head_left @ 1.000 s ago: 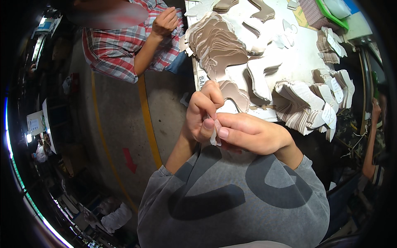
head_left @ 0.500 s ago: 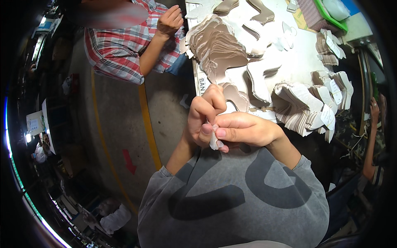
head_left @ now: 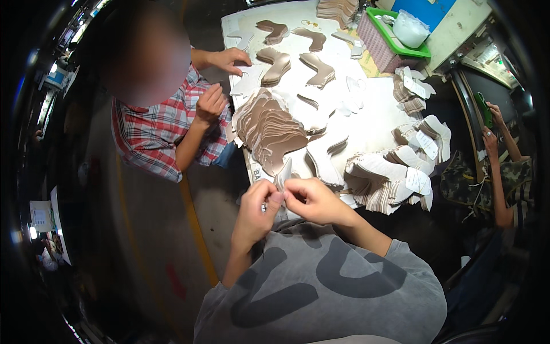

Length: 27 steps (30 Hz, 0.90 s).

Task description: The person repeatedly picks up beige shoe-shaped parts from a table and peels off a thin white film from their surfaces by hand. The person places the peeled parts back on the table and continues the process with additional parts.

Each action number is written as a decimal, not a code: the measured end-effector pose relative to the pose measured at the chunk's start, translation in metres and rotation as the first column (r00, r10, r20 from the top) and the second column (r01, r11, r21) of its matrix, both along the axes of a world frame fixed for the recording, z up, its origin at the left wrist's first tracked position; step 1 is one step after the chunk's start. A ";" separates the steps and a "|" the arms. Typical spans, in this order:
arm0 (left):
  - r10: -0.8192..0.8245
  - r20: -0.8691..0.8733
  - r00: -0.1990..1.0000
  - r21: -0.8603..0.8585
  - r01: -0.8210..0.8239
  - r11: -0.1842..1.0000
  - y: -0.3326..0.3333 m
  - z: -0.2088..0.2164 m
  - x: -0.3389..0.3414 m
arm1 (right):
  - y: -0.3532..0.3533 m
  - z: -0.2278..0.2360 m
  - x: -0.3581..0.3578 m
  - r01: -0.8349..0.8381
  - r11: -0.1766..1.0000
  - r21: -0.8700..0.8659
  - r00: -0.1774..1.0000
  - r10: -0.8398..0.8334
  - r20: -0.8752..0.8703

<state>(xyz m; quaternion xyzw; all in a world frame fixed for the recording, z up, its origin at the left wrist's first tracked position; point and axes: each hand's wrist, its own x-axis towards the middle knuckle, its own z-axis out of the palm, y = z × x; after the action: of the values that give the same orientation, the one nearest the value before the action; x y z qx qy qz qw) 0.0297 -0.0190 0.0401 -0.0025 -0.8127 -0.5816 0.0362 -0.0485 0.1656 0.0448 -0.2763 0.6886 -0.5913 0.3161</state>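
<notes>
My left hand (head_left: 255,210) and my right hand (head_left: 315,200) meet at the near left corner of the white table. Both are closed, thumbs and fingertips pinching. A pale, pointed piece of sheet material (head_left: 284,171) sticks up from between them, its lower part covered by my fingers. Just beyond lies a big fanned stack of brown curved cut pieces (head_left: 268,127). To the right of it stands a smaller white-topped stack of curved pieces (head_left: 325,161).
Several small brown stacks (head_left: 275,64) lie farther back. Tagged pale stacks (head_left: 389,175) line the right edge. A green-rimmed basket (head_left: 395,43) stands at the back right. A co-worker in a checked shirt (head_left: 150,135) is at the left; another person's hands (head_left: 491,129) show at far right.
The view has shifted, showing more of the far table. My hands have changed their grip, and a pale pointed piece now rises between them. The co-worker's other hand now shows at the table.
</notes>
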 end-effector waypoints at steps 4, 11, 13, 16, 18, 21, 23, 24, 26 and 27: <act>-0.208 0.154 0.966 0.197 0.176 0.964 0.000 0.003 -0.002 | 0.010 -0.007 0.003 -0.086 0.991 -0.103 0.995 0.081 -0.054; -0.383 0.127 0.915 0.079 0.376 0.923 -0.001 -0.001 -0.006 | 0.028 -0.021 0.003 -0.129 0.945 -0.300 0.989 0.146 0.034; -0.380 0.154 0.912 0.190 0.350 0.917 0.001 -0.004 -0.006 | 0.028 -0.028 0.005 -0.133 0.932 -0.338 0.984 0.165 0.066; -0.376 0.119 0.919 0.338 0.318 0.886 0.001 -0.012 -0.009 | 0.027 -0.035 0.007 -0.083 0.934 -0.347 0.928 0.199 0.315; -0.356 0.070 0.932 0.390 0.303 0.869 0.003 -0.018 -0.014 | 0.027 -0.035 0.010 0.003 0.925 -0.380 0.934 0.134 0.332; -0.326 0.045 0.944 0.405 0.282 0.870 0.008 -0.021 -0.017 | 0.025 -0.028 0.013 0.091 0.900 -0.426 0.989 -0.033 0.142; -0.341 0.083 0.936 0.364 0.290 0.885 0.013 -0.020 -0.018 | 0.028 -0.024 0.014 0.081 0.939 -0.333 0.996 -0.084 0.007; -0.376 0.052 0.925 0.307 0.343 0.888 0.014 -0.018 -0.018 | 0.034 -0.024 0.012 0.048 0.974 -0.220 0.998 -0.054 -0.020; -0.433 0.079 0.898 0.257 0.401 0.879 0.013 -0.014 -0.018 | 0.039 -0.026 0.011 0.013 0.989 -0.148 0.996 -0.027 -0.090; -0.400 0.103 0.911 0.269 0.362 0.893 0.014 -0.014 -0.016 | 0.040 -0.028 0.010 -0.011 0.988 -0.152 0.998 0.002 -0.060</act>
<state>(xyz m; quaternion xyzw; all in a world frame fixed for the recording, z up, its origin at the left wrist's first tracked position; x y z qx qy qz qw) 0.0134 -0.0046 0.0261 -0.1122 -0.7190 -0.6710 -0.1423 -0.0386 0.2058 0.0165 -0.3194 0.6496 -0.6326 0.2753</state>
